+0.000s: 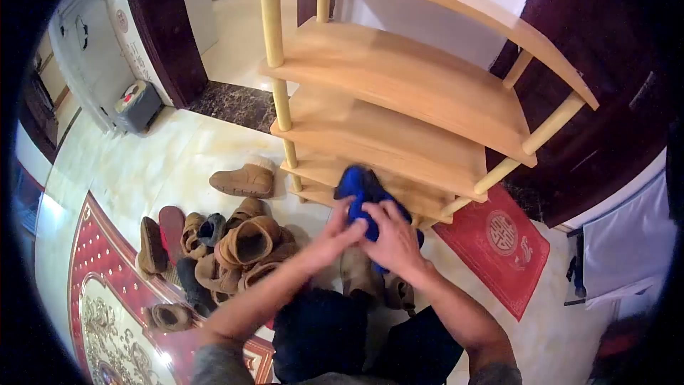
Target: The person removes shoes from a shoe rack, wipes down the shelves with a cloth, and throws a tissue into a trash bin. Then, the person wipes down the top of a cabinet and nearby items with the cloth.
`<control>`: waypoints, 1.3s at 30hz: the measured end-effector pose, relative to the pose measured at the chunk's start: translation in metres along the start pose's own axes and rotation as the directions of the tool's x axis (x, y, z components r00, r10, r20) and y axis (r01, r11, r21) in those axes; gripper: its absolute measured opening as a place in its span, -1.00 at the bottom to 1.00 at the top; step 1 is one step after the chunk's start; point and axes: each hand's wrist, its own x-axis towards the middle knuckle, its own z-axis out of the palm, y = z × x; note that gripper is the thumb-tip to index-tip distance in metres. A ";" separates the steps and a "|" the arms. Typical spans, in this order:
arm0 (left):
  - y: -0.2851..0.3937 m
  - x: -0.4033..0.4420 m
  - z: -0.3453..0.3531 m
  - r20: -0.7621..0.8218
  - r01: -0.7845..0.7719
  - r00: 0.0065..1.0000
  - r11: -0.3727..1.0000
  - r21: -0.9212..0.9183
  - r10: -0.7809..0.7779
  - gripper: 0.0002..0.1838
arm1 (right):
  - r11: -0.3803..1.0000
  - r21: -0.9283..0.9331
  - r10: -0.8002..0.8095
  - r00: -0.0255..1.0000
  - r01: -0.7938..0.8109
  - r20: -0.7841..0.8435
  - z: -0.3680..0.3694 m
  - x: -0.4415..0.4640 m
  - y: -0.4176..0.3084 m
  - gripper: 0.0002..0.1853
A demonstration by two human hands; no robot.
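Note:
My left hand (340, 227) and my right hand (393, 234) come together in front of the lower shelves, with fingers curled on a blue-and-black item (360, 184). It looks soft, but its exact kind is partly hidden by my hands. Some blue also shows below my right hand. Under my hands, a tan shoe (356, 271) and a darker shoe (399, 291) are near my knees. The wooden shoe rack (399, 78) rises just beyond my hands.
To the left lies a heap of brown boots and shoes (251, 242). A single tan boot (246, 180) rests near the rack. A patterned rug (107, 299) lies at left, a red mat (502, 242) at right. A grey box (139, 108) stands by the far-left doorway.

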 end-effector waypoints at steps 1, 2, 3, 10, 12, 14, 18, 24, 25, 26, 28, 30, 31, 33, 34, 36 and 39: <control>-0.019 0.006 0.014 -0.113 -0.005 0.994 1.000 0.013 0.007 -0.34 | 0.999 -0.008 0.036 0.997 -0.035 0.073 0.009 -0.007 0.006 -0.40; -0.037 0.011 0.015 -0.158 0.067 0.986 0.997 0.038 -0.060 -0.38 | 0.987 0.136 0.062 0.987 -0.082 0.151 0.021 -0.013 0.027 -0.38; -0.056 0.017 0.015 -0.209 0.136 0.970 0.989 0.059 -0.122 -0.42 | 0.953 0.273 0.070 0.970 -0.134 0.232 0.027 -0.017 0.048 -0.36; -0.054 0.085 0.005 -0.004 -0.283 0.956 0.923 0.259 0.294 -0.58 | 0.972 -0.234 -0.068 0.956 -0.001 -0.286 -0.009 -0.002 0.070 -0.68; -0.037 0.103 -0.014 -0.027 -0.262 0.948 0.824 0.502 0.318 -0.54 | 0.903 -0.430 -0.130 0.966 0.022 -0.222 -0.007 0.003 0.076 -0.58; -0.026 0.110 -0.044 -0.192 -0.062 0.930 0.649 0.759 0.313 -0.50 | 0.860 -0.508 0.004 0.995 -0.057 -0.104 0.016 0.004 0.105 -0.39; -0.038 0.101 -0.049 -0.262 0.340 0.681 0.022 0.940 0.684 -0.46 | 0.857 -0.441 0.292 0.956 -0.268 -0.014 0.049 0.011 0.118 -0.30; -0.091 0.119 -0.053 -0.058 0.113 0.859 -0.077 0.991 0.508 -0.43 | 0.854 -0.431 0.352 0.934 -0.292 0.065 0.093 0.043 0.104 -0.39; -0.088 0.130 -0.058 -0.065 0.130 0.842 -0.084 0.988 0.536 -0.43 | 0.863 -0.429 0.321 0.946 -0.268 0.054 0.098 0.052 0.107 -0.36; -0.082 0.141 -0.065 -0.103 0.160 0.850 -0.065 0.985 0.516 -0.43 | 0.881 -0.418 0.271 0.960 -0.220 0.066 0.103 0.063 0.113 -0.35; -0.078 0.162 -0.079 -0.178 0.211 0.859 -0.016 0.977 0.481 -0.34 | 0.907 -0.389 0.234 0.961 -0.161 0.148 0.103 0.092 0.120 -0.29; -0.082 0.186 -0.092 -0.213 0.265 0.877 -0.062 0.962 0.430 -0.29 | 0.967 -0.216 0.166 0.975 -0.133 0.146 0.092 0.126 0.123 -0.29; -0.081 0.197 -0.097 -0.206 0.269 0.894 -0.108 0.957 0.398 -0.27 | 0.985 -0.126 0.137 0.981 -0.120 0.137 0.088 0.134 0.126 -0.29; -0.091 0.215 -0.103 -0.211 0.246 0.915 -0.062 0.967 0.344 -0.26 | 0.973 0.061 0.217 0.974 -0.221 0.059 0.110 0.141 0.168 -0.29; -0.102 0.227 -0.108 -0.217 0.220 0.922 0.028 0.975 0.320 -0.27 | 0.948 0.148 0.281 0.959 -0.283 0.032 0.124 0.139 0.196 -0.30; -0.132 0.252 -0.114 -0.220 0.179 0.936 0.167 0.970 0.275 -0.28 | 0.889 0.275 0.387 0.922 -0.366 -0.024 0.137 0.135 0.242 -0.31; -0.148 0.271 -0.073 -0.173 0.119 0.951 0.212 0.970 0.255 -0.30 | 0.875 0.154 0.473 0.879 -0.460 -0.065 0.101 0.125 0.259 -0.30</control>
